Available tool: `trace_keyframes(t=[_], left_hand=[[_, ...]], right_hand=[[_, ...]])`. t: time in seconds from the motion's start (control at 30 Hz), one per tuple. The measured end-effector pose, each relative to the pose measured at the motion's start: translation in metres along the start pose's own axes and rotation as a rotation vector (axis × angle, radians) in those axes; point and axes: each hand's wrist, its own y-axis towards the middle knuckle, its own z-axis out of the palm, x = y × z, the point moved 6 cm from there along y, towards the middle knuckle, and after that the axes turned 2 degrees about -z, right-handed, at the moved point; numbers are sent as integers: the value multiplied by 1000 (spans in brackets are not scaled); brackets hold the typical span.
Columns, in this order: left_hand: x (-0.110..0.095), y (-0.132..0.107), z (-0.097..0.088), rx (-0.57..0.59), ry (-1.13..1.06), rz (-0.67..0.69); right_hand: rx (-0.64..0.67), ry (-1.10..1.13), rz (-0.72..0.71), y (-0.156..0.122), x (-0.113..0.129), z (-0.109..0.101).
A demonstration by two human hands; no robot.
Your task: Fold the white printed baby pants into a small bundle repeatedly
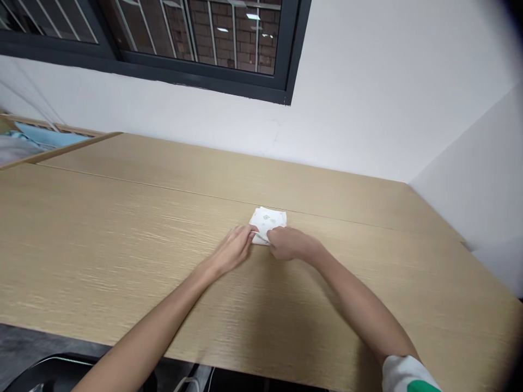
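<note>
A small folded white cloth with a faint green print (268, 220) lies on the light wooden table (122, 239), a little right of centre. My left hand (233, 250) pinches its near left edge with closed fingers. My right hand (288, 243) is curled on the near right edge, fingers closed on the cloth. Both hands meet at the cloth's near side and cover that edge. Both forearms reach in from the bottom of the view.
The table runs to a white wall at the back and on the right. A dark-framed window (196, 49) sits above. A wooden-framed bed with blue bedding (36, 139) shows at far left. A dark chair edge (49, 370) lies below the table's near edge.
</note>
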Motion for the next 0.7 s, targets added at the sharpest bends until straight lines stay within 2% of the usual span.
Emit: trace_keyframes(t=[0.07,0.17,0.23,0.3,0.43,0.57,0.7], left_hand=[[-1,-1,-13,-140,-72,-30],[-1,-5,-31,-391,-86,-50],[-1,-7,-34,-450,-55,-40],[-2,-6,-29,-399,-24,-22],[-5,-3,-4,-160,84,44],[0,-4,25,47,223,52],[7,-5,36,107,276,15]], right_hand=[[-22,98,-30,-1,-7,-12],[-156,202,-62,2,-28,-34],[-217,255,-49,8,-46,-39],[-263,303,-42,16,-62,-36],[-380,328,-88,36,-84,-16],[-450,240,-36,48,-98,10],[-532,165,2,51,-102,20]])
